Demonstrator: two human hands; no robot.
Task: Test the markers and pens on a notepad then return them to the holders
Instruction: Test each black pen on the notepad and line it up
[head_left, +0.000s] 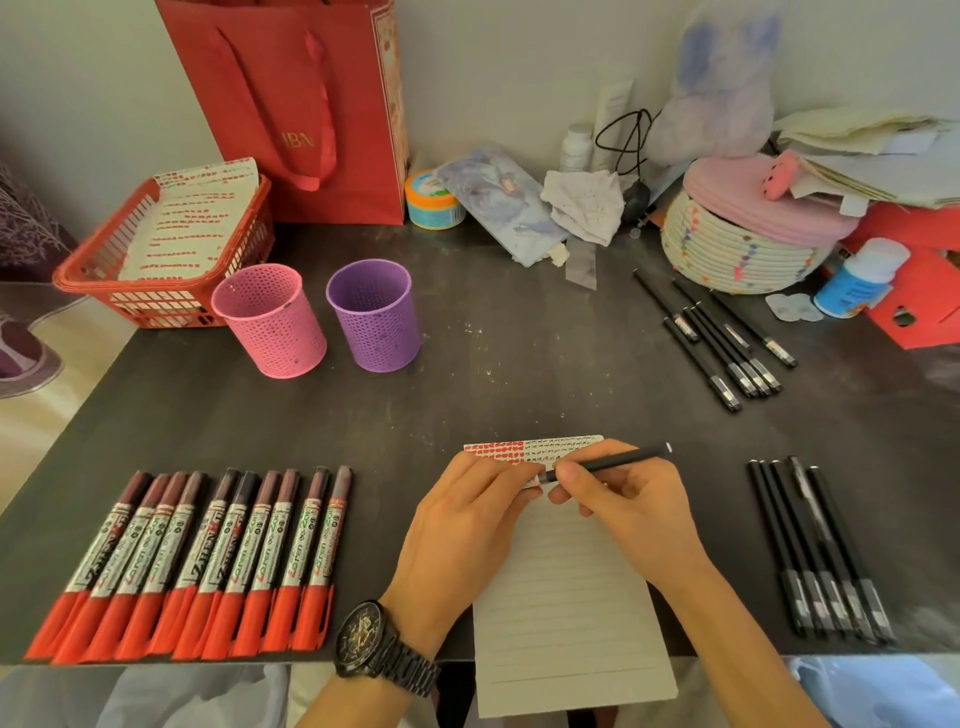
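Observation:
A lined notepad lies at the table's front edge, red and black test marks filling its top lines. My right hand grips a thin black pen, its tip toward the page near the marks. My left hand, a dark watch on its wrist, rests on the pad's upper left, fingertips by the pen tip. Several red-capped markers lie in a row at front left. Black pens lie in two groups: front right and far right. The pink holder and the purple holder stand empty.
A red basket with marked sheets sits at back left, a red paper bag behind it. A woven lidded basket, bottles, papers and a red box crowd the back right. The dark table shows bare surface mid-way.

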